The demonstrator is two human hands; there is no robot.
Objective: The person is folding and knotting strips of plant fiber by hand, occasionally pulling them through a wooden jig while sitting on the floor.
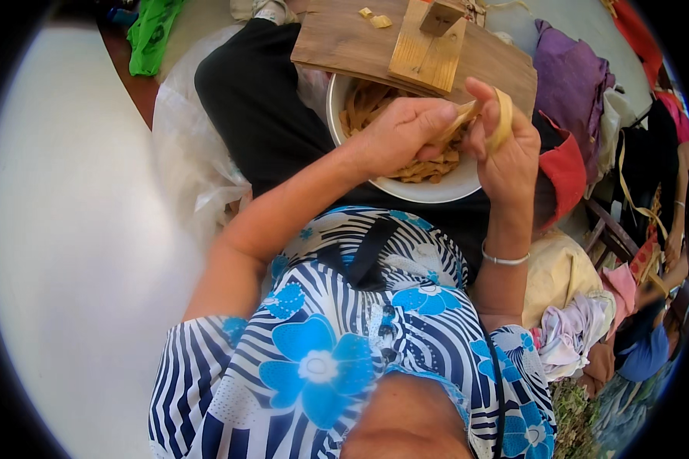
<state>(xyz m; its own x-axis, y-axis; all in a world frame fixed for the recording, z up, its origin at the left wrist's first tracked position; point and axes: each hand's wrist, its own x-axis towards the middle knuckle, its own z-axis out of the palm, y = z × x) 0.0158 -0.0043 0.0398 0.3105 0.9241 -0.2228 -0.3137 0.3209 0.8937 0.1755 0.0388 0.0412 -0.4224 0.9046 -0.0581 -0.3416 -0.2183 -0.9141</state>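
Observation:
My left hand (406, 131) is closed in a pinch on a pale yellow flat strip (503, 122), above a basin. The strip runs across to my right hand (516, 157) and loops over its fingers. That hand is partly curled round the strip, with one finger raised. Beneath both hands the light-coloured round basin (442, 193) sits on my lap. Many tan flat strips (429, 170) lie tangled inside it, partly hidden by my hands. What the strip is made of, I cannot tell.
Across the basin's far side lies a wooden board (343, 47) bearing a wooden block piece (429, 60) and small yellow bits (380, 22). Clear plastic sheeting (195, 126) is at left. Purple cloth (568, 80) and a cream bundle (563, 268) lie at right, near another person's arm (677, 214).

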